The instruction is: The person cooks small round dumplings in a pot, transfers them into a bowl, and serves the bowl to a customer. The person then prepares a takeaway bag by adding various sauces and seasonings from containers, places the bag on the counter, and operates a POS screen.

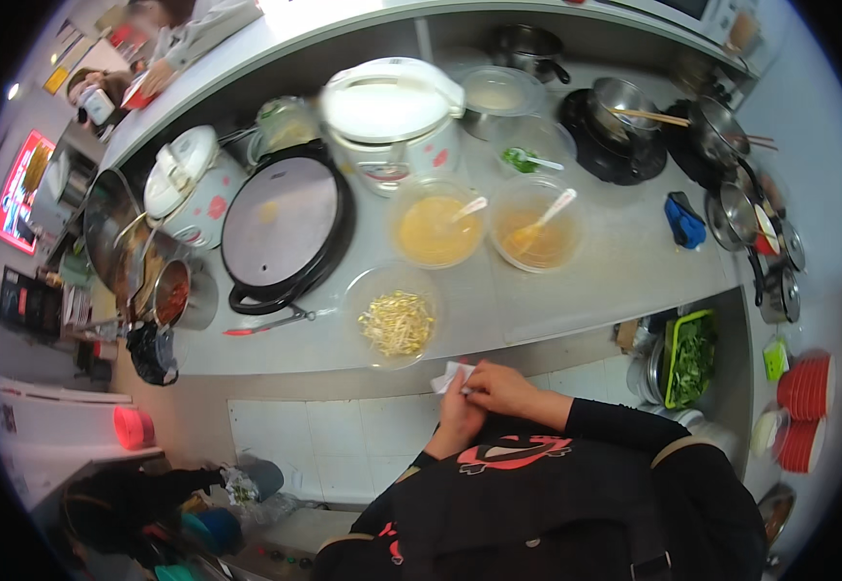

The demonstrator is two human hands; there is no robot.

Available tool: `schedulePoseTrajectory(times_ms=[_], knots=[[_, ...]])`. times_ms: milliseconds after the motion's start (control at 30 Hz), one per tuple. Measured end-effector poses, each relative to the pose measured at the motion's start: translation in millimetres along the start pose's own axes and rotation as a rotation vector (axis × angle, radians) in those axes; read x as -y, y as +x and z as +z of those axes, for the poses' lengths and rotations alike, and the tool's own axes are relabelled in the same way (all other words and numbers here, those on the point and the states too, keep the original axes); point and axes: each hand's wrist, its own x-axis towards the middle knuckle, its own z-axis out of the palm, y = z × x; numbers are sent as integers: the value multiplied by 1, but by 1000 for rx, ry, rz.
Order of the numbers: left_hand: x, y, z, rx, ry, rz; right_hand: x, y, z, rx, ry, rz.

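Observation:
My left hand (459, 412) and my right hand (502, 388) meet in front of my apron, just off the counter's front edge. A crumpled white paper tissue (444, 379) is held between them, though the fingers hide part of it. Nearest to the hands on the counter stands a clear plastic bowl of bean sprouts (398, 324). Behind it are a bowl of yellow liquid (437, 226) and a bowl of orange-brown liquid (522, 234), each with a spoon in it.
A round electric griddle (283, 218), tongs (268, 322) and two rice cookers (392, 109) (192, 189) occupy the left and back. Saucepans (620, 109) crowd the right, near a blue cloth (684, 221). Below sits a green basket of leafy vegetables (691, 363). Another person (123, 501) is at lower left.

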Motion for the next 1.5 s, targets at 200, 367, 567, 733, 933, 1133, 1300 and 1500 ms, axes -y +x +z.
schedulePoseTrajectory(times_ms=[200, 367, 567, 733, 933, 1133, 1300, 1500], knots=[[-51, -33, -27, -205, 249, 176, -29, 49, -67, -343, -44, 140], [-99, -100, -55, -410, 310, 354, -41, 46, -74, -307, -257, -73], [-167, -164, -90, -517, 173, 370, -12, 30, -43, -343, -305, -70], [-219, -202, -183, -660, -122, 520, 19, 48, 51, 90, -184, -97], [-335, -260, -378, -806, -444, 683, 85, 96, 203, 476, -19, 180], [-424, -309, -590, -1031, -722, 959, 160, 170, 305, 726, -4, 410], [-486, -352, -702, -1119, -807, 963, 171, 199, 334, 913, -237, 566], [-538, -372, -778, -1019, -932, 1022, 187, 209, 355, 953, -359, 583]])
